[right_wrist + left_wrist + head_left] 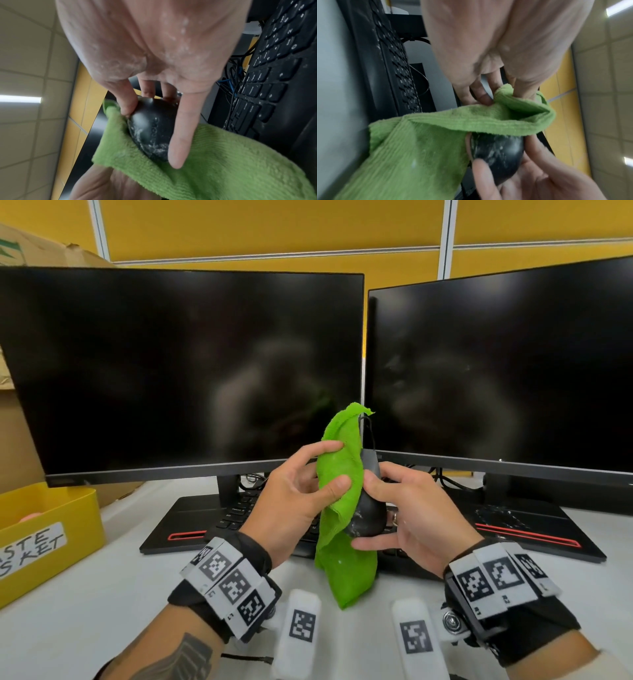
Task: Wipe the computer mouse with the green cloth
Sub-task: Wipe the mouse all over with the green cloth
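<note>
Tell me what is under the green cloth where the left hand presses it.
The black mouse lies under the green cloth, held by the right hand. Its rounded rear shows, with white smears. The left hand pinches the cloth over its front; buttons and wheel are covered.

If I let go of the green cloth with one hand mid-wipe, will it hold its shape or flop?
Likely flop: the green cloth, pinched by the left hand, drapes limply below the mouse. Its ribbed terry weave looks grippy, so it should not slide off easily. Its folds suggest it is light.
</note>
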